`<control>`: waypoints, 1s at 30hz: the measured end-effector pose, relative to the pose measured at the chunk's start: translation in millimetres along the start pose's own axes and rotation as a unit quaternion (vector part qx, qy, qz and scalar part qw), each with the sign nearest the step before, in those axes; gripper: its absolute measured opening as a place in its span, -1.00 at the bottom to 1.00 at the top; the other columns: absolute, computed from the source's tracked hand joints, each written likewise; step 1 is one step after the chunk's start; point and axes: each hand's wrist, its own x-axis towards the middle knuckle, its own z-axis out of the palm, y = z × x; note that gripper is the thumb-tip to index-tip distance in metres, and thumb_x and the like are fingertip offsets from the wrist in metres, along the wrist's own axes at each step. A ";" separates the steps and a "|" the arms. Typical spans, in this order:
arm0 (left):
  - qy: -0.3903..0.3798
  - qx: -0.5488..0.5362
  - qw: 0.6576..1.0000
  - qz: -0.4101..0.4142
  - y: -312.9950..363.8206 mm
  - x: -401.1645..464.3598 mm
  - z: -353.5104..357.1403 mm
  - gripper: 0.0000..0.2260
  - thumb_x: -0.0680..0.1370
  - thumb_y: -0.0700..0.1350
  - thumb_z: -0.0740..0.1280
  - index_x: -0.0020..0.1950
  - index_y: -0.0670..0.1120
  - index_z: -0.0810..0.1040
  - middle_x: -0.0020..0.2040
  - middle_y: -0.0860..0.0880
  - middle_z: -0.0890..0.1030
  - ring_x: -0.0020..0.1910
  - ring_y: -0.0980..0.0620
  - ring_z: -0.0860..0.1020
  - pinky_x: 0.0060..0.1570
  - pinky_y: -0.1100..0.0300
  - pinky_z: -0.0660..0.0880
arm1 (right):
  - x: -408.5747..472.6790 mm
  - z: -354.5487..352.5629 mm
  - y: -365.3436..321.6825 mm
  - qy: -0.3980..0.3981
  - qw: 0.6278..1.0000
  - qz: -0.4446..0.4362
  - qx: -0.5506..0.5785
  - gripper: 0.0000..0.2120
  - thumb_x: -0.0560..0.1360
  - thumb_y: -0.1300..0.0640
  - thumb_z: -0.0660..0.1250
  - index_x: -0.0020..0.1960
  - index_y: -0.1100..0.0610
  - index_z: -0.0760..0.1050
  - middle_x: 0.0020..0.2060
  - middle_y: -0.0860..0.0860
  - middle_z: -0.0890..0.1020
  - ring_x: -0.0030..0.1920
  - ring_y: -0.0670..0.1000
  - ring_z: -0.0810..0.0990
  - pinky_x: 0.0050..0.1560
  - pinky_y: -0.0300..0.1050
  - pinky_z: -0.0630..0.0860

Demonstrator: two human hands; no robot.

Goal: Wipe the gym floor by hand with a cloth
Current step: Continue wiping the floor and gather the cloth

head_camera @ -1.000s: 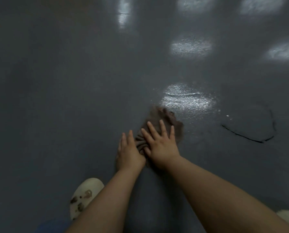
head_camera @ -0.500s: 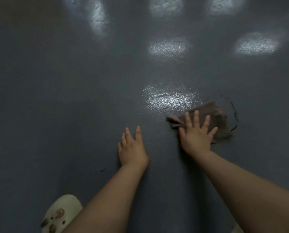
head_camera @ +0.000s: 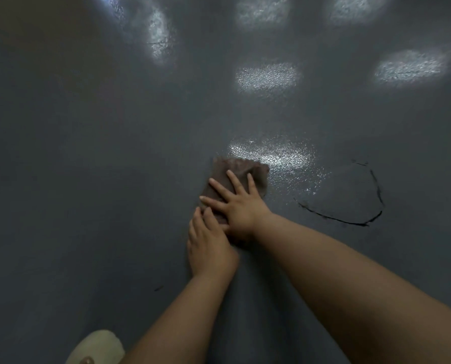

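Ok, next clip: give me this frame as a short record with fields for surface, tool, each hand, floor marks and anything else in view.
surface: dark grey gym floor, glossy with light reflections
tool: brown cloth, flat on the floor
right hand: fingers spread, pressing on the cloth
left hand: flat, beside the right hand at the cloth's near edge
floor marks: black curved line right of the cloth
other: cream shoe at the bottom edge
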 end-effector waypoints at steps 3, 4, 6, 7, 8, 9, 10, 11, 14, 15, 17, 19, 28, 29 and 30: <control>-0.057 0.070 0.995 0.036 9.7 -4.2 6.2 -0.19 0.49 0.04 0.34 0.54 -0.07 -0.12 0.54 -0.13 -0.15 0.53 -0.11 -0.06 0.47 0.09 -0.04 | 7.2 -8.9 33.0 0.029 0.996 0.077 0.020 -0.34 0.49 -0.36 0.07 0.51 -0.26 -0.07 0.54 -0.07 -0.19 0.50 0.20 -0.31 0.37 0.37 -0.31; -0.082 0.097 0.991 0.049 12.8 -6.6 8.9 -0.11 0.46 0.11 0.38 0.55 -0.03 -0.16 0.54 -0.14 -0.20 0.53 -0.12 -0.09 0.47 0.06 -0.05 | 5.5 -10.3 46.9 0.037 0.993 0.110 0.035 -0.34 0.49 -0.35 0.08 0.51 -0.27 -0.07 0.54 -0.07 -0.20 0.50 0.20 -0.31 0.37 0.37 -0.30; -0.120 0.138 0.981 0.061 19.9 -12.3 14.2 0.01 0.39 0.21 0.43 0.55 0.03 -0.23 0.53 -0.16 -0.26 0.53 -0.15 -0.13 0.47 0.00 -0.06 | -4.7 -11.0 79.8 0.046 0.981 0.181 0.060 -0.35 0.49 -0.35 0.08 0.50 -0.29 -0.09 0.54 -0.08 -0.20 0.50 0.20 -0.30 0.37 0.38 -0.28; -0.133 0.151 0.977 0.062 23.4 -15.2 17.1 0.05 0.36 0.23 0.45 0.54 0.05 -0.25 0.53 -0.17 -0.28 0.53 -0.16 -0.15 0.47 -0.02 -0.07 | -13.1 -10.6 96.8 0.050 0.972 0.218 0.070 -0.36 0.50 -0.35 0.06 0.50 -0.30 -0.10 0.54 -0.08 -0.21 0.50 0.19 -0.31 0.37 0.38 -0.28; -0.146 0.162 0.974 0.063 26.8 -18.5 20.0 0.08 0.34 0.24 0.46 0.54 0.07 -0.28 0.52 -0.18 -0.30 0.53 -0.16 -0.17 0.47 -0.05 -0.08 | -23.5 -9.7 113.5 0.053 0.962 0.255 0.082 -0.37 0.50 -0.36 0.04 0.49 -0.31 -0.12 0.54 -0.09 -0.21 0.50 0.19 -0.31 0.37 0.39 -0.28; -0.159 0.172 0.970 0.064 30.6 -22.0 22.9 0.10 0.33 0.24 0.47 0.53 0.08 -0.30 0.52 -0.19 -0.32 0.52 -0.18 -0.19 0.47 -0.07 -0.10 | -35.7 -8.3 128.6 0.053 0.951 0.289 0.094 -0.38 0.50 -0.37 0.01 0.49 -0.32 -0.12 0.53 -0.10 -0.22 0.50 0.18 -0.32 0.36 0.39 -0.28; -0.169 0.182 0.966 0.067 34.1 -25.6 25.8 0.12 0.32 0.24 0.48 0.53 0.08 -0.32 0.51 -0.21 -0.33 0.52 -0.19 -0.21 0.47 -0.09 -0.11 | -48.7 -5.8 141.7 0.053 0.939 0.322 0.104 -0.39 0.51 -0.37 0.00 0.49 -0.32 -0.13 0.53 -0.10 -0.22 0.50 0.18 -0.32 0.36 0.40 -0.28; -0.175 0.190 0.963 0.070 37.6 -28.8 28.7 0.12 0.32 0.24 0.48 0.52 0.08 -0.33 0.51 -0.22 -0.34 0.52 -0.20 -0.22 0.46 -0.11 -0.12 | -62.1 -3.0 151.9 0.054 0.926 0.357 0.113 -0.40 0.52 -0.36 -0.01 0.49 -0.32 -0.13 0.53 -0.09 -0.23 0.50 0.18 -0.32 0.35 0.41 -0.28; -0.188 0.206 0.958 0.070 45.7 -36.6 37.1 0.13 0.33 0.22 0.48 0.52 0.06 -0.34 0.50 -0.24 -0.36 0.52 -0.21 -0.23 0.44 -0.16 -0.14 | -93.6 7.5 164.4 0.071 0.879 0.446 0.153 -0.42 0.54 -0.32 -0.02 0.50 -0.29 -0.12 0.53 -0.09 -0.23 0.50 0.18 -0.32 0.36 0.43 -0.28; -0.191 0.209 0.957 0.066 47.0 -38.2 39.2 0.12 0.34 0.20 0.48 0.52 0.05 -0.35 0.50 -0.24 -0.37 0.52 -0.21 -0.23 0.44 -0.17 -0.14 | -98.1 10.1 162.0 0.078 0.865 0.467 0.167 -0.43 0.55 -0.30 -0.03 0.51 -0.28 -0.11 0.53 -0.08 -0.23 0.50 0.18 -0.32 0.37 0.43 -0.27; -0.190 0.214 0.956 0.064 47.5 -39.7 41.3 0.12 0.36 0.17 0.48 0.52 0.05 -0.36 0.50 -0.23 -0.37 0.52 -0.21 -0.22 0.44 -0.16 -0.12 | -97.3 12.0 149.0 0.086 0.844 0.495 0.190 -0.44 0.56 -0.27 -0.05 0.52 -0.26 -0.11 0.53 -0.07 -0.23 0.50 0.20 -0.32 0.36 0.45 -0.26; -0.179 0.212 0.959 0.065 46.3 -40.2 42.4 0.11 0.36 0.17 0.49 0.52 0.06 -0.35 0.51 -0.21 -0.35 0.52 -0.20 -0.19 0.45 -0.13 -0.12 | -90.1 11.0 128.7 0.087 0.843 0.492 0.198 -0.45 0.58 -0.24 -0.06 0.52 -0.23 -0.11 0.54 -0.05 -0.23 0.49 0.23 -0.32 0.35 0.48 -0.25; -0.155 0.215 0.963 0.050 48.7 -38.6 46.9 0.09 0.31 0.19 0.50 0.54 0.07 -0.22 0.54 -0.14 -0.17 0.53 -0.16 -0.11 0.48 -0.06 -0.09 | -90.2 32.3 56.4 0.032 0.988 0.146 0.041 -0.43 0.51 -0.32 -0.17 0.50 -0.28 -0.11 0.54 -0.07 -0.20 0.50 0.21 -0.33 0.31 0.43 -0.35; -0.154 0.218 0.962 0.049 48.9 -38.7 46.9 0.10 0.31 0.20 0.51 0.54 0.07 -0.23 0.54 -0.15 -0.19 0.53 -0.16 -0.12 0.47 -0.06 -0.09 | -95.8 32.8 65.4 0.039 0.989 0.141 0.037 -0.43 0.50 -0.31 -0.18 0.50 -0.29 -0.09 0.54 -0.08 -0.17 0.50 0.19 -0.31 0.33 0.40 -0.35; -0.152 0.220 0.962 0.047 48.9 -38.7 47.0 0.11 0.30 0.21 0.51 0.54 0.07 -0.25 0.54 -0.15 -0.22 0.53 -0.16 -0.12 0.47 -0.07 -0.09 | -102.1 34.4 75.7 0.049 0.987 0.149 0.039 -0.43 0.49 -0.31 -0.18 0.50 -0.30 -0.06 0.54 -0.08 -0.15 0.51 0.17 -0.29 0.35 0.38 -0.34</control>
